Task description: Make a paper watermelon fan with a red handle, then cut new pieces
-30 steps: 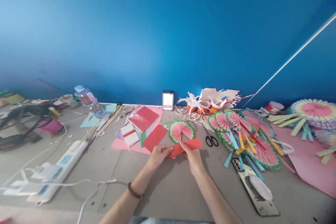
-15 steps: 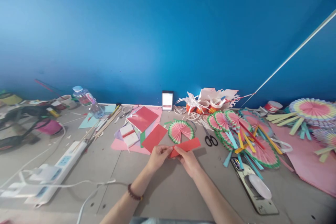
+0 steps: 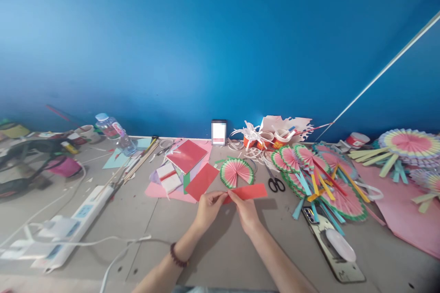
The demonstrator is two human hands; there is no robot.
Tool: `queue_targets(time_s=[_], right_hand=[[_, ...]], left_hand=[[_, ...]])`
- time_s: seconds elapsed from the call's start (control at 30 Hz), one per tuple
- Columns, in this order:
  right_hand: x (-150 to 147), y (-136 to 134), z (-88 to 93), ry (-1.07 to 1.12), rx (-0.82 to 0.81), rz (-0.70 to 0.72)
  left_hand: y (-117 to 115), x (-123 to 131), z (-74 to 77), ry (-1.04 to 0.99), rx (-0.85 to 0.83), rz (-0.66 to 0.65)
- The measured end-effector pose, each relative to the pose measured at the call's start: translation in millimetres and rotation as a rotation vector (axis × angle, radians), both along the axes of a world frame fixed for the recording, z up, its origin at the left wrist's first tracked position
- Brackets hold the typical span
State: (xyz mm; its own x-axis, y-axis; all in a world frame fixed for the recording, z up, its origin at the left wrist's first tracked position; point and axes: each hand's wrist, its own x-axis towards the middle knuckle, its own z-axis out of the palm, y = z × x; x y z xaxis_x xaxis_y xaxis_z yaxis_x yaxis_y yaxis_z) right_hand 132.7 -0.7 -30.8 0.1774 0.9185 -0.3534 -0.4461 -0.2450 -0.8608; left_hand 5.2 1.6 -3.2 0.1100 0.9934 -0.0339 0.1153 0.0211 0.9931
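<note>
A narrow red paper strip (image 3: 249, 192) is held just above the grey table (image 3: 223, 252), and both my hands pinch its left end. My left hand (image 3: 209, 208) grips the very end with thumb and fingers closed. My right hand (image 3: 244, 210) pinches the strip right beside it, and the rest of the strip sticks out to the right. Just behind the strip lies a pink and green pleated paper fan (image 3: 237, 171). A red paper sheet (image 3: 202, 180) lies to the left of the fan.
Black scissors (image 3: 276, 183) lie right of the fan, beside a heap of several pleated fans with coloured handles (image 3: 319, 174). A phone (image 3: 335, 245) lies at the front right. A power strip (image 3: 74, 224) with cables lies to the left. A water bottle (image 3: 115, 132) and paper cups (image 3: 271, 138) stand by the blue wall.
The right hand has slid left along the strip until it sits next to the left hand. The strip's free right end has levelled out and swung slightly right.
</note>
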Motion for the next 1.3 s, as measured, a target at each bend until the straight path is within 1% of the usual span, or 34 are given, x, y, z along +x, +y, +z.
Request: queue_targets(time_s=[0.1, 0.27, 0.43, 0.53, 0.6, 0.7, 0.8, 0.87, 0.97, 1.1, 1.3], right_hand=[[0, -1, 6.3, -0.058, 0.007, -0.021], [1, -3, 11.7, -0.124, 0.075, -0.009], [2, -3, 10.2, -0.146, 0.122, 0.01], [2, -2, 6.6, -0.118, 0.1, 0.007], [1, -2, 3.9, -0.092, 0.061, 0.015], [0, -1, 0.5, -0.059, 0.029, 0.007], [-1, 0, -1.0, -0.006, 0.013, -0.003], [-2, 1, -0.7, 0.064, 0.021, 0.001], [-3, 1, 0.4, 0.13, 0.054, -0.011], [-2, 1, 0.1, 0.094, 0.077, -0.025], [2, 2, -3.7, 0.053, 0.057, -0.021]], left_hand=[[-2, 4, -1.8, -0.056, -0.008, 0.054], [-2, 7, -5.4, -0.106, 0.056, 0.099], [2, 4, -12.5, -0.165, 0.076, 0.083], [2, 2, -15.2, -0.141, 0.097, 0.082], [2, 1, -14.3, -0.096, 0.111, 0.091], [0, 1, -8.8, -0.037, 0.14, 0.096], [-1, 1, -3.6, -0.028, 0.15, 0.081], [-2, 2, -2.9, -0.041, 0.138, 0.081], [-1, 2, -6.1, -0.068, 0.114, 0.092], [1, 2, -9.5, -0.126, 0.097, 0.084], [0, 2, -5.7, -0.146, 0.054, 0.012]])
